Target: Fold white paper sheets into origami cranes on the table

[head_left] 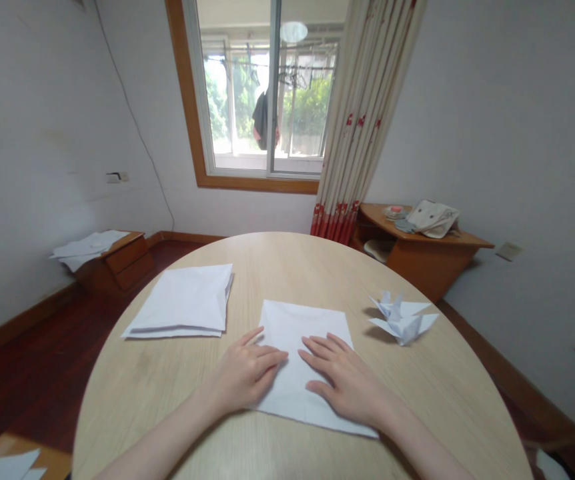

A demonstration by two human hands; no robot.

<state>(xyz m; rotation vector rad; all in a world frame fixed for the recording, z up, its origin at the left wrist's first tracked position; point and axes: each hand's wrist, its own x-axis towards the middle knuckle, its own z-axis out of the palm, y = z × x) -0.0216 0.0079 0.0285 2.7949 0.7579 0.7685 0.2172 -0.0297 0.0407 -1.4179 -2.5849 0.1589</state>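
Pale wood-grain laminate: a round counter (132, 380) fills the lower view, set in a white-walled room with a dark red wooden floor (32, 380). Straight ahead is a wood-framed sliding window (262, 87), with a dark garment (261, 120) hanging beyond the glass. A cream curtain (362, 113) with red markings hangs to its right. Past the counter on the right stands a wooden corner desk (432, 260) carrying a cloth bag (432, 219) and a small round dish (395, 212). On the left, a low wooden cabinet with drawers (127, 263) has loose white paper (87, 245) on top.

On the counter, a stack of white paper (180, 300) lies left of centre. Directly before me is a white paper square (287, 393), lying flat with one corner toward me. My left hand (245, 373) and right hand (347, 383) rest palm down and open, fingers spread, pinching nothing, with the fingertips on the paper and facing each other across a narrow gap. Nearest my right hand, but well apart from it, sits a folded paper crane (402, 320).
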